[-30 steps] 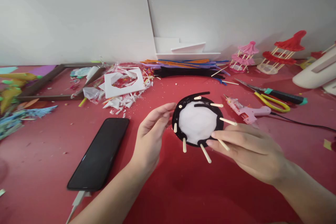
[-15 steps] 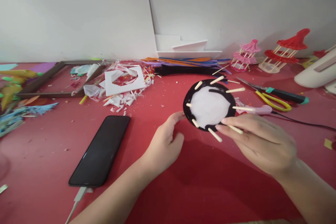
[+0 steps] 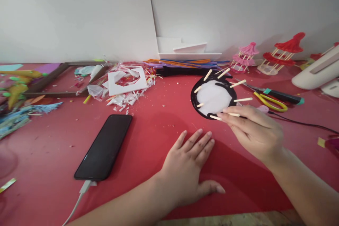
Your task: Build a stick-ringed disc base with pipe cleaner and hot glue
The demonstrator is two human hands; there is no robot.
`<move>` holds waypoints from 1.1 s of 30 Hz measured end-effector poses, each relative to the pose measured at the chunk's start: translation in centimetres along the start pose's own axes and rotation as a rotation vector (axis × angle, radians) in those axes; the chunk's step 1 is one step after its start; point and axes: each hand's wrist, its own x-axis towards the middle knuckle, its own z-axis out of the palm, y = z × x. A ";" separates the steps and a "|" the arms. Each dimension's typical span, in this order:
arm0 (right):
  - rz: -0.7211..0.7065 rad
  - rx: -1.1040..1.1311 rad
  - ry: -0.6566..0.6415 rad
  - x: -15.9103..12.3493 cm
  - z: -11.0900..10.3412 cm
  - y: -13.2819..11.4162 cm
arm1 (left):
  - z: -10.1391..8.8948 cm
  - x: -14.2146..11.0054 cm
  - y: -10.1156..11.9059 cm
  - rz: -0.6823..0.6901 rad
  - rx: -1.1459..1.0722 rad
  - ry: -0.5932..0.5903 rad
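Observation:
A round white disc (image 3: 213, 98) with a fuzzy black rim and several pale wooden sticks standing up around its edge is tilted above the red table (image 3: 148, 127). My right hand (image 3: 254, 130) pinches its near right edge, thumb and fingers by one stick. Below the disc, my left hand (image 3: 188, 166) lies flat, palm down, with fingers spread and nothing in it. Behind and right of my right hand is a pink tool (image 3: 263, 109) on a black cord, mostly hidden by that hand.
A black phone (image 3: 104, 148) on a white cable lies at left. White cut-out board (image 3: 127, 86) and scraps sit behind it. Coloured pipe cleaners (image 3: 182, 64) line the back wall. Pink (image 3: 245, 57) and red (image 3: 283, 53) pavilion models, yellow-handled scissors (image 3: 272, 102) and a teal-black cutter (image 3: 283, 96) are at right.
My left hand has left the disc's edge, come nearer and spread flat over the table. My right hand still holds the disc, which sits slightly farther back and tilts differently.

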 end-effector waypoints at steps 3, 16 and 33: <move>-0.010 0.012 0.011 -0.1 0.0 0.1 | -1.7 0.0 -2.1 -0.071 0.096 0.083; -0.024 0.007 0.061 -0.3 0.4 0.3 | -10.7 0.5 -10.4 -0.366 0.725 0.402; -0.009 -0.019 0.073 0.2 0.3 0.1 | -3.4 1.3 -1.5 -0.010 -0.026 0.197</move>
